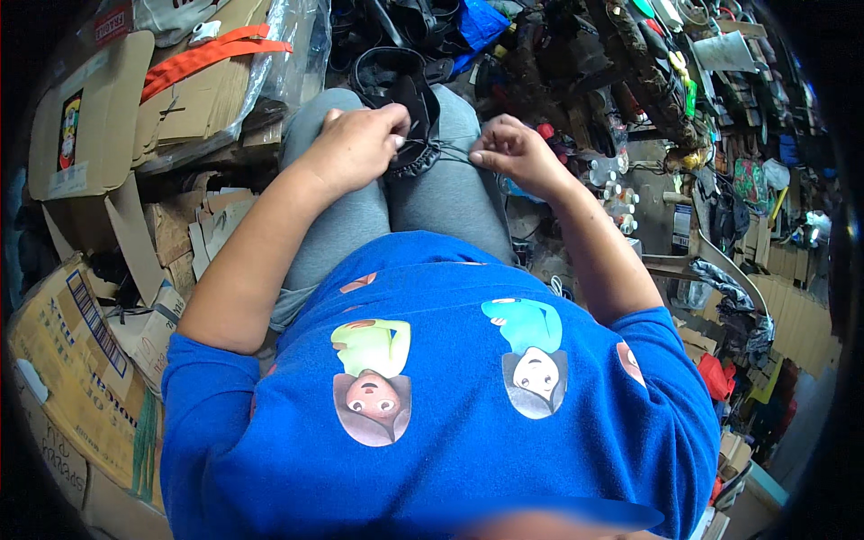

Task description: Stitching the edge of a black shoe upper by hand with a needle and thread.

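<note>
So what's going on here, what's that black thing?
A person in a blue top has a black item between the knees of their grey trousers; I can't tell exactly what it is. Their left hand is at its edge, and their right hand seems to pinch a thin dark cord that stretches from it.

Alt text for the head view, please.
Left hand touches a black item at the wearer's grey-clad knees, and dark cord runs from it to the right hand. Cardboard is at left; clear bottles are at right.
</note>
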A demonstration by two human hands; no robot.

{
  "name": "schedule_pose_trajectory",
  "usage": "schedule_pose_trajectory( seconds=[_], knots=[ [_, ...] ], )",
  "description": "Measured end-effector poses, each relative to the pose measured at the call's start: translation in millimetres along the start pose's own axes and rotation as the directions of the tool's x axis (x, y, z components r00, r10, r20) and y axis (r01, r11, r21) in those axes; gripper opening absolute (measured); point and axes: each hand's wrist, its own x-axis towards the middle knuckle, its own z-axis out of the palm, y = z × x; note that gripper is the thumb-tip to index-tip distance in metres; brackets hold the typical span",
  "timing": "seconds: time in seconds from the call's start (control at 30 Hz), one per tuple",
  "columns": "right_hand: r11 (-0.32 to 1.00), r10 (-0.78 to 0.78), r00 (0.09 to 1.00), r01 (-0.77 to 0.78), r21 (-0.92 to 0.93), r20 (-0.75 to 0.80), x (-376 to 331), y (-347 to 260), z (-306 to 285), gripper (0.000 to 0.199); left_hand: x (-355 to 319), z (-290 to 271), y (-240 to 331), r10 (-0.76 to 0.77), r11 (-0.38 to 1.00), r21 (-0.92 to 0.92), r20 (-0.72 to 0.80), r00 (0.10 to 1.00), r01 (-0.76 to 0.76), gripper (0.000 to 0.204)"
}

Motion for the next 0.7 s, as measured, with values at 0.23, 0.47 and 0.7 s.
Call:
schedule_pose_trajectory(
  seconds=[0.23, 0.47, 0.7],
  knots=[
    [0.994, -0.025, 0.995, 0.015, -0.106, -0.097, 3, -39, -23, 0.012, 6, 8, 3, 0.119, 0.99, 0.076, 0.048, 0.992, -0.122, 0.013],
    [0.721, -0.222, 0.965, 0.067, -0.689, -0.138, 41, -18, -26, 0.014, 7, 8, 4, 0.194, 0.965, 0.174, 0.033, 0.981, -0.196, 0.011],
    [0.351, -0.347, 0.871, 0.465, -0.813, 0.348, 36, -67, 0, 0.009, 2, 7, -5, 0.209, 0.957, 0.203, 0.015, 0.978, -0.208, 0.012]
  ],
)
